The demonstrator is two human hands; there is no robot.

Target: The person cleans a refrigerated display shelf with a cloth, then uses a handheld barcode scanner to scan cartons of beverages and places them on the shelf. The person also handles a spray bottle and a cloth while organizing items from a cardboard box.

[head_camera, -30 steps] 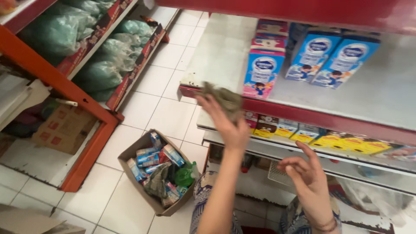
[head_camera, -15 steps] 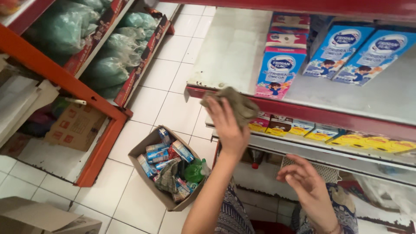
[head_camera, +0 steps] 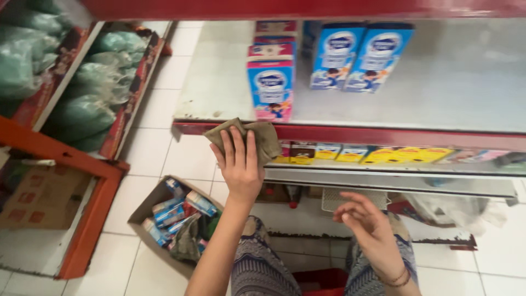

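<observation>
Presently left hand [head_camera: 239, 161] presses flat on olive cloth [head_camera: 245, 138] at red shelf edge [head_camera: 383, 137]; right hand [head_camera: 368, 227] loose, empty

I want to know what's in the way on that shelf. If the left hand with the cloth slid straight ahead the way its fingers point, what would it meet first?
Probably the front blue-and-pink carton, just right of the line from the left hand and cloth; depth is unclear.

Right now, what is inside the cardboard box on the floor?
The cardboard box holds several small blue and red cartons lying loose, plus something grey-green. What lies beneath them is covered, and the left hand's forearm hides the box's right corner.
</observation>
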